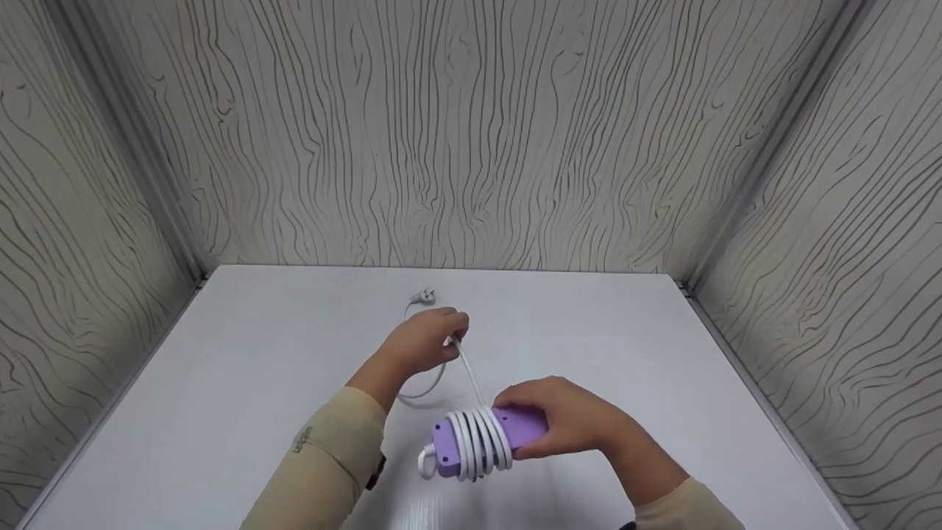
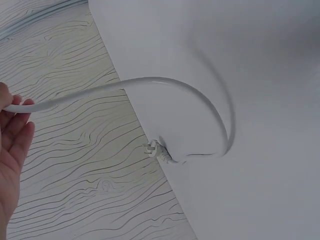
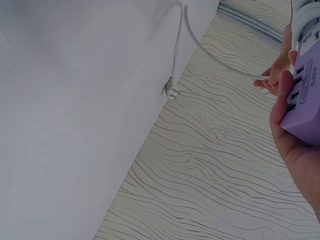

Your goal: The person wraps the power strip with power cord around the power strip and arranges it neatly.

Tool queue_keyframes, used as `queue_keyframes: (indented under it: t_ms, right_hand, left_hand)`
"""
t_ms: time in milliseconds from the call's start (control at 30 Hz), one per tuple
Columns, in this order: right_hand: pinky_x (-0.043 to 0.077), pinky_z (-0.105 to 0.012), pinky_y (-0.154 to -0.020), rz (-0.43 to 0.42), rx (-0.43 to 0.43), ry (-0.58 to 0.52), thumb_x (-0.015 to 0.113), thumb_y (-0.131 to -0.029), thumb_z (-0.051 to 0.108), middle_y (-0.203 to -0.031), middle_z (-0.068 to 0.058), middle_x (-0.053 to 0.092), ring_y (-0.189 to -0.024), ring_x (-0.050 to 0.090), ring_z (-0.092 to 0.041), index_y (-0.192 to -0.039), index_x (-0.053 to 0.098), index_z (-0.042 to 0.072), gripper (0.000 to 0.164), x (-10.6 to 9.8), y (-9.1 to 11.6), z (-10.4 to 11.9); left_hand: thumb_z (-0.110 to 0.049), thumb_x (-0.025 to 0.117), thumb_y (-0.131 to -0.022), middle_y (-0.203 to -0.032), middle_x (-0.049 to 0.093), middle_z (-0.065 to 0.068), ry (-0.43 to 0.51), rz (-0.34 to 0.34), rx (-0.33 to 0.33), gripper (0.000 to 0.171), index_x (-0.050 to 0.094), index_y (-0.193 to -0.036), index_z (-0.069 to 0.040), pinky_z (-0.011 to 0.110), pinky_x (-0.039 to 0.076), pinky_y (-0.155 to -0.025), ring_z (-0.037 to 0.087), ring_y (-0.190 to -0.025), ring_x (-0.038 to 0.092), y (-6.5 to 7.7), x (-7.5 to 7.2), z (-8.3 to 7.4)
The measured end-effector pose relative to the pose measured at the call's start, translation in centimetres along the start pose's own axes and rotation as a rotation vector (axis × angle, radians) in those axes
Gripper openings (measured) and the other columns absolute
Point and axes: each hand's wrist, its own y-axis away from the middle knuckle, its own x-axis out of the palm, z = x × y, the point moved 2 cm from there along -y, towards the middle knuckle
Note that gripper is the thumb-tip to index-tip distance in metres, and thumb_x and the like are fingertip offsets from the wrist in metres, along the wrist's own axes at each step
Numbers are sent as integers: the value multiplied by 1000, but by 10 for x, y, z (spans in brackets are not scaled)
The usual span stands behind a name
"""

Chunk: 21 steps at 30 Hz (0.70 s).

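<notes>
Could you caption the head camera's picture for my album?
A person's left grip pinches a cord partly wound round the power strip in their right grip; plug on table.

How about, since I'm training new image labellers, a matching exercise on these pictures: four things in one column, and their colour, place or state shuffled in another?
Things
1. Power strip
2. Power plug
3. Left grip
4. Sleeves

Descriptions
A. on the white table, near its far edge
B. beige
C. pinching the white power cord
D. purple, with cord wound round it

Right pairs: 1-D; 2-A; 3-C; 4-B
</notes>
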Motion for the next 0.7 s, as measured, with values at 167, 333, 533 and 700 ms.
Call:
queue_keyframes:
  t_ms: [167, 333, 533, 700]
  right_hand:
    - [45, -15, -67, 67, -78, -79, 75, -67, 28, -101, 11, 61, -83, 55, -2, -111, 59, 21, 47, 1, 7, 3]
    - [45, -13, -68, 160, -126, -124, 73, -62, 19, -100, 11, 61, -82, 53, 1, -112, 59, 20, 52, 3, 12, 7]
    - [44, -11, -66, 254, -118, -160, 75, -63, 16, -93, 11, 61, -77, 51, 4, -105, 59, 19, 46, 6, 14, 12]
    - [44, -11, -61, 310, -64, -163, 77, -64, 18, -85, 13, 59, -72, 50, 6, -97, 59, 19, 37, 9, 15, 16]
  left_hand:
    - [-9, 66, -80, -85, 56, -7, 21, 8, -50, 19, 55, -91, -20, 28, 49, -74, 11, -80, 54, -2, -3, 10]
    - [-8, 68, -78, -85, 58, -7, -4, -26, -75, 19, 56, -90, -18, 27, 49, -75, 11, -81, 56, -3, -9, 19]
    - [-7, 68, -78, -86, 60, -5, -49, -65, -54, 18, 57, -88, -16, 28, 49, -73, 13, -83, 59, -8, -22, 24]
    - [-8, 67, -79, -86, 59, -4, -96, -102, -91, 15, 58, -88, -15, 27, 48, -73, 14, -82, 58, -12, -33, 26]
